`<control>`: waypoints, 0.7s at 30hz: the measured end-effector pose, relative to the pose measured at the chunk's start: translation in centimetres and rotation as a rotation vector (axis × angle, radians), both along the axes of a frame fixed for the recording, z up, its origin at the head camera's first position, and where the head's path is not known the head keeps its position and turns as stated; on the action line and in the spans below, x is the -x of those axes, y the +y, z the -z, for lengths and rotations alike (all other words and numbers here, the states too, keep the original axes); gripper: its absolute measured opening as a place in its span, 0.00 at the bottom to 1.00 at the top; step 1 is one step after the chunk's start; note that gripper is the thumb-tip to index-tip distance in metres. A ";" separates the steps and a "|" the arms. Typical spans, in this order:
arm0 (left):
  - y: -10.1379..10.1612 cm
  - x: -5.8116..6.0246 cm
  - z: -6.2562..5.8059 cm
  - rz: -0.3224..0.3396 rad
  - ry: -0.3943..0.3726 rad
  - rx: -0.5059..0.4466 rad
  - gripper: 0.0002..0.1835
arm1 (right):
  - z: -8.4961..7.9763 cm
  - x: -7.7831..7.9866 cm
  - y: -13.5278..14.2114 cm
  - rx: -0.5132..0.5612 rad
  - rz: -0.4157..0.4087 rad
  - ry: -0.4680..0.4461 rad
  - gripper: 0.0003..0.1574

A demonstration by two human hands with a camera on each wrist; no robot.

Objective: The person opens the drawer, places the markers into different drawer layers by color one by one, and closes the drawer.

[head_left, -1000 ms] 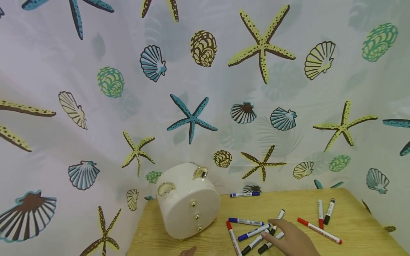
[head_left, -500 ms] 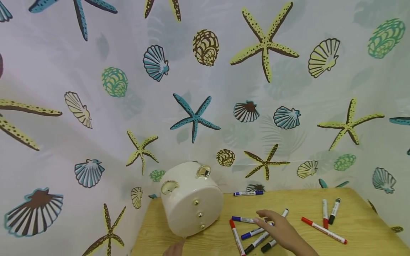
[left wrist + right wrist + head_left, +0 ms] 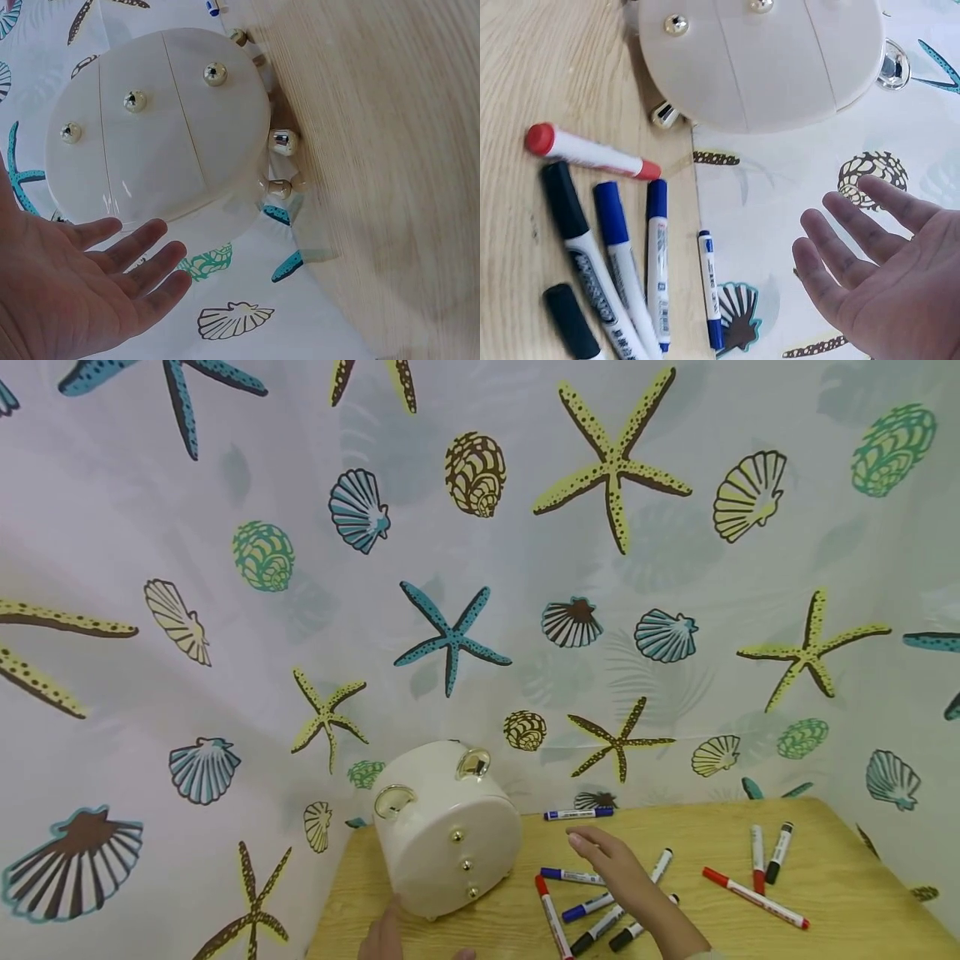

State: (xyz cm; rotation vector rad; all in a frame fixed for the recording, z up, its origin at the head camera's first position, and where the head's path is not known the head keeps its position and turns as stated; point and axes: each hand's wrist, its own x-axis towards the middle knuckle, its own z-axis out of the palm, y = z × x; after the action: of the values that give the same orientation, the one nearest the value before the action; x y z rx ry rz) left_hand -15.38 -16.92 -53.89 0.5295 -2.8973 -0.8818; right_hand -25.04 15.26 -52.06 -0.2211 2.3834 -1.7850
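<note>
A cream-white box [image 3: 438, 860] with rounded sides stands on the wooden table, showing three drawer fronts with gold knobs and two gold handles on top. My left hand [image 3: 382, 937] is at the box's lower left, its fingers spread and holding nothing. In the left wrist view, its fingertips [image 3: 174, 281] lie close to the box's side; I cannot tell whether they touch. My right hand [image 3: 615, 868], fingers extended, hovers right of the box above the markers and partly hides them. A blue-capped marker [image 3: 572, 876] and a red-capped marker [image 3: 553, 917] lie between box and hand.
Black-capped markers [image 3: 597, 930] lie crossed with others under my right arm. Farther right are a red marker [image 3: 756, 898], another red-capped marker and a black-capped one [image 3: 779, 852]. A blue marker [image 3: 578, 814] lies at the table's back edge, before a shell-patterned curtain [image 3: 480, 552].
My right hand has left the marker pile, rising and moving left toward the box's right side. The left hand has shifted left and shows more beside the box. The markers stay on the table.
</note>
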 end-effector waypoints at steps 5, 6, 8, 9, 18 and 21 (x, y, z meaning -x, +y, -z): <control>0.7 -0.1 -1.2 -0.022 0.059 0.087 0.76 | -0.7 0.8 -1.4 0.059 0.044 -0.004 0.34; 0.6 0.1 -1.3 -0.014 0.063 0.092 0.75 | -0.8 1.0 -1.8 0.069 0.051 -0.003 0.34; 0.5 0.5 -1.4 0.000 0.058 0.078 0.74 | -0.9 1.3 -2.3 0.090 0.066 0.000 0.33; 0.3 0.7 -1.4 0.014 0.062 0.076 0.74 | -0.9 1.5 -2.6 0.094 0.064 0.001 0.32; -0.6 2.5 -1.7 0.013 0.116 0.035 0.73 | -0.5 2.7 -4.6 0.084 0.055 0.051 0.38; -0.9 2.8 -2.1 0.004 0.160 0.011 0.70 | -0.3 3.1 -5.3 0.069 0.073 0.055 0.40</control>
State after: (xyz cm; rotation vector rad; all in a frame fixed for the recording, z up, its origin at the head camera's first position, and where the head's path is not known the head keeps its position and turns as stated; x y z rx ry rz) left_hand -18.14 -17.84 -51.82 0.4312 -2.7579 -0.8653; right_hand -28.17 9.93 -51.79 -0.1965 2.3989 -1.9196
